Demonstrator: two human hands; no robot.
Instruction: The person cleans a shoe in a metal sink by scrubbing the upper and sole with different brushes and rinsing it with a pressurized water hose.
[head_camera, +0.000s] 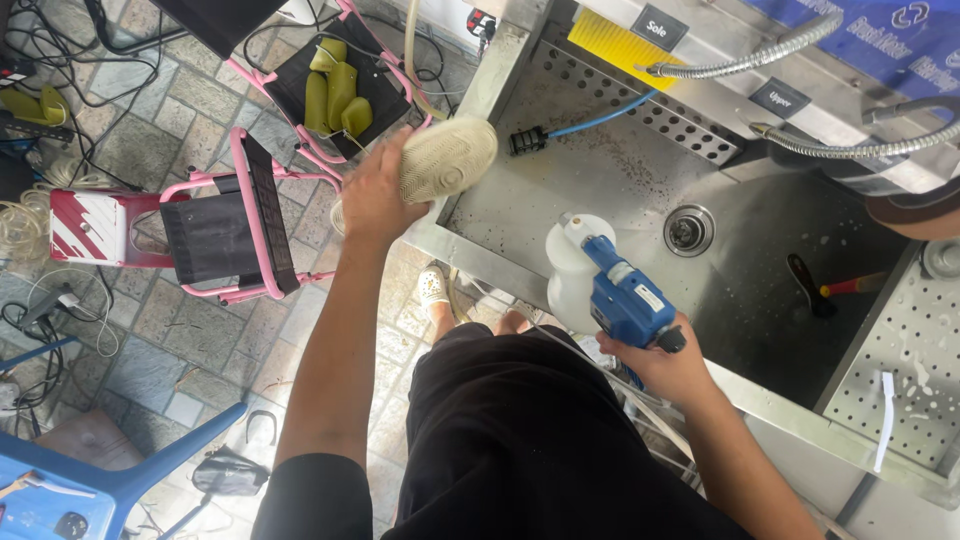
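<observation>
My left hand (375, 192) grips a pale shoe (445, 158), its cream sole turned up, held over the left rim of the steel sink (600, 190). My right hand (668, 368) holds a blue spray gun (625, 297) with a white bottle (568, 275) fixed to it. The nozzle end points up over the sink's front edge. The two hands are well apart, with the shoe to the upper left of the sprayer.
The sink has a round drain (689, 229), a black brush (805, 284) inside, a blue hose (590, 124) and metal flex hoses (740, 60). A pink rack (245, 215) with yellow shoe trees (338, 95) stands left on the tiled floor. A blue chair (110, 480) sits at the lower left. Another person's arm (920, 215) shows at the right edge.
</observation>
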